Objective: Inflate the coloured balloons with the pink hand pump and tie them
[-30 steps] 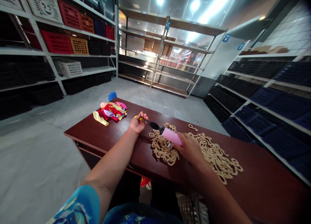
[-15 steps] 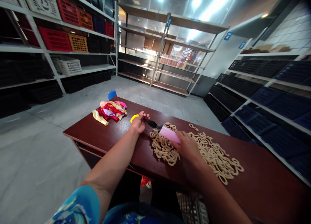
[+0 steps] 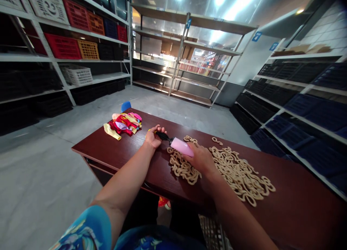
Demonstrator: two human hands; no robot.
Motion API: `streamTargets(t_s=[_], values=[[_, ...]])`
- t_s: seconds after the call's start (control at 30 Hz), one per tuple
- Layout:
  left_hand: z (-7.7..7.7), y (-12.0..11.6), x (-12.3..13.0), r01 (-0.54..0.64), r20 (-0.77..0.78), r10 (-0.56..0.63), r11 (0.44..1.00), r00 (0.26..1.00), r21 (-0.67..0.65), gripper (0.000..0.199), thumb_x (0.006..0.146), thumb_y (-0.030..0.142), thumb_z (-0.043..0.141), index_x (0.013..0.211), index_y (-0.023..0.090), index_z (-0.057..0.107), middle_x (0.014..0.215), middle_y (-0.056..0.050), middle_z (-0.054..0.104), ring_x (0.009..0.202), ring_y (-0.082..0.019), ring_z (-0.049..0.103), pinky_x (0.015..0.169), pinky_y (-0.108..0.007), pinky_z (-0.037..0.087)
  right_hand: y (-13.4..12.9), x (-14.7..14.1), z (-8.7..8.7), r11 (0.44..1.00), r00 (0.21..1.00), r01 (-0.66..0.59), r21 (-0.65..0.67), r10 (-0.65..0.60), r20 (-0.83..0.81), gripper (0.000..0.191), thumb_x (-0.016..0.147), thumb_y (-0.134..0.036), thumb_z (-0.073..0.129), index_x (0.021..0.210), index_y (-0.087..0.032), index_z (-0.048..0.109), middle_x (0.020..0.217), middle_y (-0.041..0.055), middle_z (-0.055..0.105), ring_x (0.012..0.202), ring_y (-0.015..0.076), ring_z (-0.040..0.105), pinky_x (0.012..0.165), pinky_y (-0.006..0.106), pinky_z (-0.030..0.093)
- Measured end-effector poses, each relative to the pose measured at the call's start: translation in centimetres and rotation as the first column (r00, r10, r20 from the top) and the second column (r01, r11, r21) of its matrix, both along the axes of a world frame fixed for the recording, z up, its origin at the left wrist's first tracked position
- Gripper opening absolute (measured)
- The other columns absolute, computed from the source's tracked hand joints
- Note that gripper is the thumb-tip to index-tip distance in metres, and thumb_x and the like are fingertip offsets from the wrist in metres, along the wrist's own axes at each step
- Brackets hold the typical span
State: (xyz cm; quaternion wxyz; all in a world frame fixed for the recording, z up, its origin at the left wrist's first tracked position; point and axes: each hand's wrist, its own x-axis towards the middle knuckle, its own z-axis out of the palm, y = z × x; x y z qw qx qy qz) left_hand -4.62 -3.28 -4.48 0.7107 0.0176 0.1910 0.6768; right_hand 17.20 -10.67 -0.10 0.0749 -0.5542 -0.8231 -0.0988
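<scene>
My right hand (image 3: 200, 157) is wrapped round the pink barrel of a hand balloon pump (image 3: 181, 146), held tilted above the table. The pump's black end (image 3: 162, 135) points left into my left hand (image 3: 154, 137), whose fingers are curled about its tip. A small part of a yellow balloon (image 3: 149, 131) shows by the left hand; the rest is hidden by the palm and fingers. Tan twisted loops (image 3: 184, 168) lie under and in front of the pump. A larger spread of similar tan loops (image 3: 240, 176) lies right of my right hand.
On the dark red-brown table (image 3: 127, 152), a pile of coloured balloons (image 3: 124, 123) sits at the far left. A blue object (image 3: 125, 106) stands behind that corner. Shelves with crates (image 3: 65, 46) line the left, a metal rack (image 3: 173, 62) the back, dark bins (image 3: 311, 105) the right.
My right hand and the pump have moved left, so the black end sits closer to my left hand. Less of the yellow balloon shows now.
</scene>
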Motion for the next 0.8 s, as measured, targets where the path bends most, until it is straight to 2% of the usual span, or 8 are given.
streamTargets(t_s=[0.13,0.27,0.4,0.5,0.6,0.7,0.8], values=[[0.0,0.1,0.0,-0.005,-0.064,0.003,0.999,0.998,-0.037,0.034,0.085,0.038,0.047,0.059,0.015,0.046,0.055,-0.001,0.049,0.061,-0.017,0.059,0.063,-0.034,0.049,0.6,0.1,-1.0,0.997,0.997,-0.061,0.041,0.062,-0.038,0.052,0.076,-0.051,0.054,0.121,-0.026,0.046,0.113,0.0084,0.057,0.097,0.0233,0.053,0.081,0.034,0.037],[0.5,-0.4,0.7,-0.028,-0.134,0.029,1.0,0.991,0.011,0.043,0.085,0.047,0.04,0.055,0.017,0.034,0.06,-0.003,0.053,0.065,-0.019,0.06,0.065,-0.037,0.048,0.9,0.1,-1.9,0.991,0.992,-0.077,0.106,0.087,-0.092,0.055,0.076,-0.047,0.057,0.123,-0.023,0.044,0.116,0.0111,0.054,0.103,0.0245,0.048,0.085,0.034,0.034],[1.9,-1.1,2.4,-0.151,-0.149,0.166,0.983,0.975,0.104,0.045,0.086,0.048,0.038,0.053,0.019,0.027,0.045,0.002,0.036,0.045,-0.012,0.047,0.055,-0.03,0.045,1.0,0.6,-2.1,0.986,0.989,-0.054,0.159,0.074,-0.127,0.055,0.076,-0.045,0.057,0.123,-0.022,0.044,0.113,0.0108,0.054,0.1,0.0254,0.047,0.085,0.034,0.033],[3.8,-1.0,4.0,-0.206,-0.217,0.225,0.973,0.95,0.105,0.044,0.086,0.048,0.037,0.054,0.019,0.027,0.043,0.004,0.031,0.04,-0.01,0.039,0.049,-0.026,0.041,1.1,1.3,-2.1,0.985,0.989,0.022,0.172,0.003,-0.147,0.057,0.073,-0.049,0.06,0.119,-0.02,0.045,0.107,0.012,0.055,0.096,0.0264,0.048,0.082,0.034,0.032],[6.3,-0.2,4.9,-0.228,-0.291,0.245,0.969,0.925,0.092,0.044,0.085,0.051,0.038,0.056,0.019,0.028,0.045,0.004,0.03,0.04,-0.009,0.037,0.047,-0.024,0.038,1.5,1.9,-2.2,0.982,0.983,0.102,0.158,-0.076,-0.166,0.049,0.074,-0.049,0.058,0.11,-0.016,0.049,0.1,0.0133,0.056,0.092,0.0263,0.049,0.078,0.034,0.033],[9.5,0.7,4.2,-0.275,-0.347,0.29,0.957,0.892,0.092,0.042,0.087,0.049,0.036,0.057,0.019,0.03,0.047,0.004,0.03,0.043,-0.009,0.037,0.048,-0.023,0.036,2.0,2.7,-2.4,0.971,0.969,0.178,0.162,-0.144,-0.2,0.043,0.075,-0.046,0.055,0.103,-0.014,0.049,0.093,0.0123,0.058,0.087,0.0255,0.052,0.077,0.036,0.033],[12.8,1.7,2.3,-0.305,-0.413,0.314,0.948,0.855,0.089,0.038,0.091,0.039,0.034,0.059,0.019,0.03,0.049,0.003,0.029,0.048,-0.009,0.036,0.052,-0.023,0.035,2.7,3.4,-2.7,0.959,0.951,0.225,0.171,-0.178,-0.255,0.042,0.074,-0.045,0.056,0.102,-0.014,0.049,0.09,0.0111,0.059,0.084,0.0253,0.054,0.076,0.038,0.035]])
